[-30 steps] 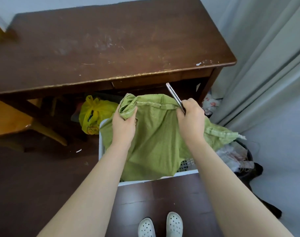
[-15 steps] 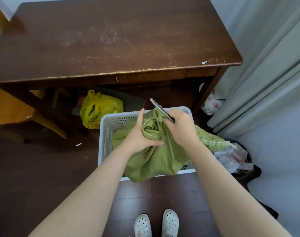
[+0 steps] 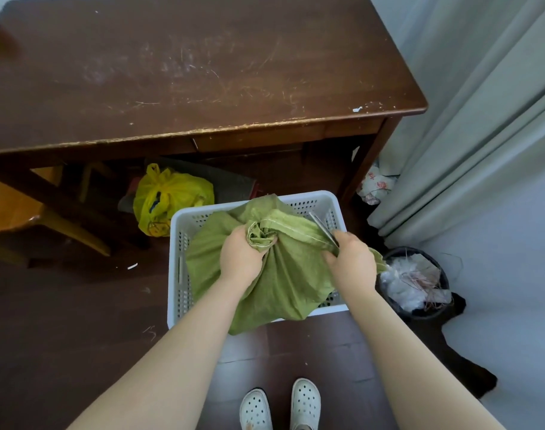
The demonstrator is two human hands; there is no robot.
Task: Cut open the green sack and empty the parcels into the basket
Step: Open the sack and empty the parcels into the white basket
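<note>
The left hand (image 3: 240,259) is bunching a gathered twist of the green sack (image 3: 274,280), fingers curled tight around the cloth. The right hand (image 3: 352,262) is closing on the sack's right side and, in the same grip, holding a slim metal blade (image 3: 322,228) that is pointing up and away over the stitched hem. Both forearms are reaching down from above.

The sack is lying slumped inside the white basket (image 3: 179,274), covering most of its opening and spilling over the near rim onto the floor side. No parcels are showing; whatever is under the cloth is hidden.

The basket is sitting on the dark floor (image 3: 63,336), its far edge just beside the front of the brown tabletop (image 3: 187,72), which is overhanging the space beyond. To the left there is open floor, with only a few scraps lying about. To the right the room is tighter: a black bin (image 3: 417,283) stuffed with white plastic and string is standing near the basket's right wall, and pale curtains (image 3: 482,119) are hanging behind it. Under the tabletop a yellow plastic bag (image 3: 168,197) is resting near the basket's far left corner, beside a yellow chair (image 3: 13,209). A pair of white clogs (image 3: 280,405) is standing on the near side, well apart from the basket.
</note>
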